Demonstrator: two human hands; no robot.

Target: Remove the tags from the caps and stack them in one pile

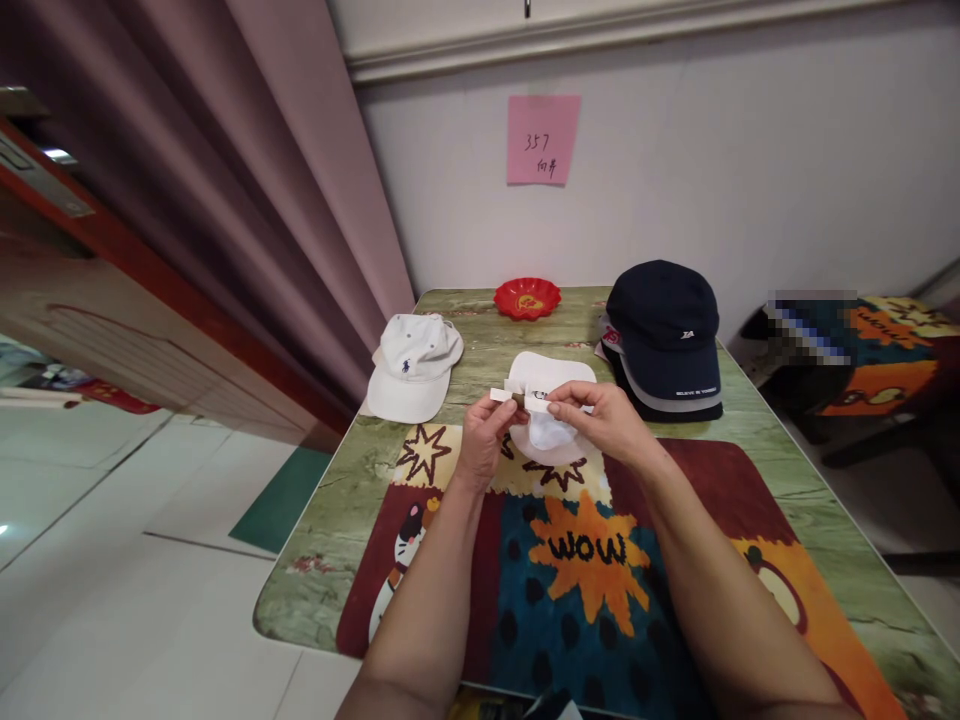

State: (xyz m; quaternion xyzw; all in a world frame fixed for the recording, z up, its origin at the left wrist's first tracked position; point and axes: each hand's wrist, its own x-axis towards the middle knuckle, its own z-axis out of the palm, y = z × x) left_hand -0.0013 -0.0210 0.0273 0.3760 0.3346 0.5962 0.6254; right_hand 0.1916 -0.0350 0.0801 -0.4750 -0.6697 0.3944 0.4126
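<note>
The white cap (553, 432) lies under and between the two hands, its near part over the far edge of the mat (525, 640), the rest on the worktop (319, 575). At the cap's left edge, the left hand (489, 430) pinches a short white strap (501, 395) between thumb and fingers. The right hand (598, 418), reaching in over the cap's right side, pinches a second white strip (537, 405) with its fingertips; whether the two join is too small to tell. The hands are near each other but apart. The cap looks white all over, rounded at its far edge, with a faintly bluish area on the side nearer the person. A small dark mark, unreadable, shows beside the right fingertips. Well to the left sits a pale cap (416, 368) with a blue logo; to the right, a navy cap (664, 310) tops a stack
</note>
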